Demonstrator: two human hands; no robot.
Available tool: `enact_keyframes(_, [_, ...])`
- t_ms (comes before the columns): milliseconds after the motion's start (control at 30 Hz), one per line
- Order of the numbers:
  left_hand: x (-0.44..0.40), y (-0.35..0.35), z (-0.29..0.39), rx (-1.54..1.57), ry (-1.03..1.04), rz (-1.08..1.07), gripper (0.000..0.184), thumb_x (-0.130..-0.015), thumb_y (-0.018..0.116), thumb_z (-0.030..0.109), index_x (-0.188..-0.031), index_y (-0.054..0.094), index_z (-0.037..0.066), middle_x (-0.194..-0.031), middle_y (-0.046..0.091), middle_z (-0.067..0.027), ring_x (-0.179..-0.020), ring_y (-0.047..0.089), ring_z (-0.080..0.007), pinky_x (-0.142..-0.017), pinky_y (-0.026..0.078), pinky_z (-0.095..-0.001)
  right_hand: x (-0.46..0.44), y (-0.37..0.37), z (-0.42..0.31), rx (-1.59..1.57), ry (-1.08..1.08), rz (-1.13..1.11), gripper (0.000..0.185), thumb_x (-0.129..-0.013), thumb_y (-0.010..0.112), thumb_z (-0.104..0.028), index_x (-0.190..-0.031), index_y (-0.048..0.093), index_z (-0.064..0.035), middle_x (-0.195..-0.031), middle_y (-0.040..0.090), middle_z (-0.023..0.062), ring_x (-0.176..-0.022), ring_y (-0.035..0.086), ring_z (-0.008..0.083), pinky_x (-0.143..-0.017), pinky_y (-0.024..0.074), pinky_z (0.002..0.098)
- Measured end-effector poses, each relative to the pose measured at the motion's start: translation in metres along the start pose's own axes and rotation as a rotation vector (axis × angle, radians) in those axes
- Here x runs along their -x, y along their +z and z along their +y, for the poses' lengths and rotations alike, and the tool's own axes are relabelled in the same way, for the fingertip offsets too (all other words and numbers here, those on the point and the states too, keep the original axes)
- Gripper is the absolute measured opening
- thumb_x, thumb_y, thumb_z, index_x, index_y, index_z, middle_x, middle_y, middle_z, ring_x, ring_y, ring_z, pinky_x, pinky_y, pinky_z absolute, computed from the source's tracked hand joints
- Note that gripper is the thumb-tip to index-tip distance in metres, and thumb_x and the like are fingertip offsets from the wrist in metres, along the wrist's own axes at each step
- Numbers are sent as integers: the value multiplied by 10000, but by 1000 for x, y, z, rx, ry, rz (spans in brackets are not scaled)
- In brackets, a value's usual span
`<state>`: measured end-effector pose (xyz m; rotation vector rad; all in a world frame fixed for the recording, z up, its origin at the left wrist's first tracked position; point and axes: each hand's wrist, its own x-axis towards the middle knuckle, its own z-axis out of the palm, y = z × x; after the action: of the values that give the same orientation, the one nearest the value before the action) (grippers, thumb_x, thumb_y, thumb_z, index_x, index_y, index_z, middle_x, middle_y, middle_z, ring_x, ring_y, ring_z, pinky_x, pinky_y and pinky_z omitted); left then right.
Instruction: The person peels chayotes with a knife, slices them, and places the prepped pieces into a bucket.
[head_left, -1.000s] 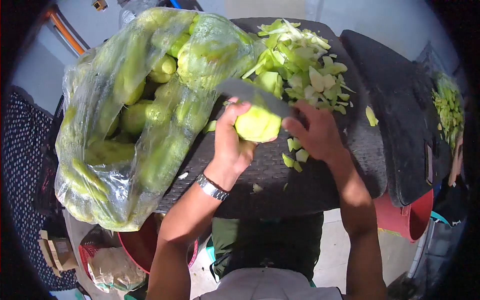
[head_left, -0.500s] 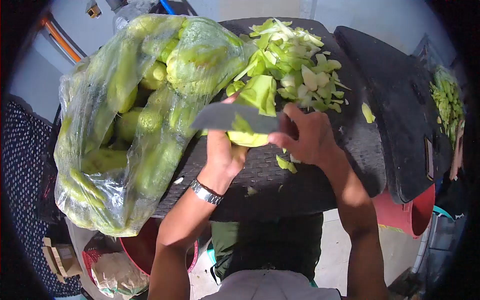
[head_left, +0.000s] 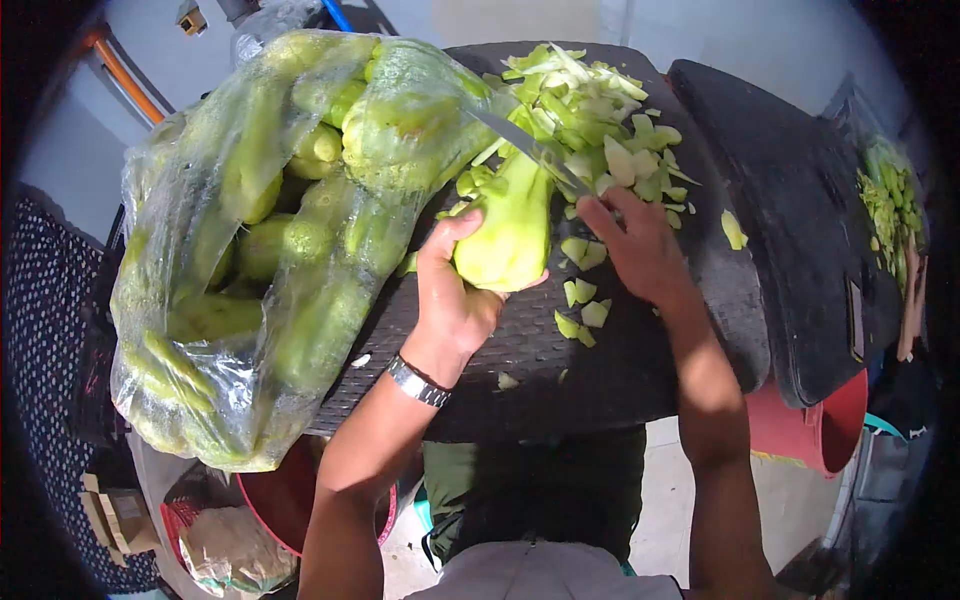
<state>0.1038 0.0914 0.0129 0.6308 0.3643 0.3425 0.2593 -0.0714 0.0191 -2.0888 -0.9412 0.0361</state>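
Note:
My left hand [head_left: 455,285] is wrapped round the near end of a pale green peeled vegetable [head_left: 508,235] and wears a metal watch. A knife [head_left: 525,143] is gripped by its handle in my right hand [head_left: 637,243], its blade pointing up and left across the vegetable's far end. Behind and to the right lies a heap of green and white peelings [head_left: 600,120] on the dark woven tabletop [head_left: 460,385]. Several small cut pieces [head_left: 583,308] lie between my hands, near the vegetable.
A large clear plastic bag [head_left: 250,250] of green vegetables fills the left of the table. A dark panel [head_left: 780,230] stands at the right, with a red bucket [head_left: 815,425] below. Another red container [head_left: 285,500] is under the table. Bundled greens [head_left: 890,195] are at far right.
The knife has swung from in front of the vegetable to its far end, blade now angled up and left. The peeled vegetable shows more fully in my left hand.

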Motion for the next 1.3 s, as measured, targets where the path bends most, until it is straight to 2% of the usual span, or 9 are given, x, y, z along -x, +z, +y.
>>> enact_keyframes(200, [-7,-23,-14,129,5,1,421,-899,621,275,-1226,630,9,-1163,712,-140,-1053,717,-307,-948,589,-469,19,3,-24,30,-243,-128,513,-913,741,-523,-958,609,-30,-683,635,129,-631,673,323,-607,503,423])
enact_keyframes(500, [-6,-9,-13,-21,-84,-95,644,-877,631,408,-1382,586,10,-1262,696,-198,-1053,714,-396,-817,614,-514,0,-6,18,182,-292,17,588,-898,699,-658,-902,636,-74,-718,694,119,-716,719,385,-678,549,500])
enact_keyframes(700, [-2,-3,5,34,-41,-214,650,-936,605,487,-1412,586,47,-1329,676,-177,-1104,694,-403,-883,594,-512,-19,-18,48,307,49,169,598,-969,637,-620,-1086,664,-34,-764,677,171,-782,709,379,-763,537,490])
enact_keyframes(800, [1,3,6,80,15,-21,592,-997,598,503,-1400,600,70,-1345,680,-130,-1164,683,-320,-989,542,-531,-16,-11,48,150,135,23,711,-957,548,-748,-955,671,-48,-658,649,141,-584,668,333,-579,525,445])
enact_keyframes(900, [-10,-3,3,98,68,15,522,-999,636,418,-1381,606,64,-1332,688,-118,-1181,679,-294,-1007,527,-577,-5,-22,13,-511,515,-337,761,-981,474,-779,-966,664,-42,-541,520,52,-408,504,196,-419,391,354])
enact_keyframes(1100, [-6,-8,6,126,-108,-82,466,-990,637,406,-1319,629,76,-1245,710,-107,-1112,697,-302,-1021,533,-605,8,-12,-10,-1031,729,-585,628,-1021,515,-672,-934,643,-63,-540,479,-2,-404,419,85,-398,375,304])
enact_keyframes(1167, [-6,-7,5,111,-110,-53,441,-1001,626,423,-1286,638,86,-1208,715,-93,-1087,701,-291,-1002,549,-566,15,5,-15,-466,92,-186,590,-963,635,-636,-922,610,-48,-548,537,59,-432,543,217,-435,447,383])
enact_keyframes(1233, [-12,-18,-3,149,-70,-32,421,-1000,640,418,-1281,637,106,-1204,714,-82,-1082,703,-261,-971,570,-519,26,4,-32,-30,-216,-52,534,-867,800,-517,-908,568,-38,-618,639,124,-585,706,361,-567,562,455])
enact_keyframes(1300, [-17,-25,-11,169,-37,27,420,-1017,644,430,-1292,630,112,-1183,715,-71,-1063,707,-218,-930,585,-438,33,8,-37,-20,-247,-116,547,-855,807,-531,-899,554,-48,-630,652,107,-605,721,352,-576,566,449])
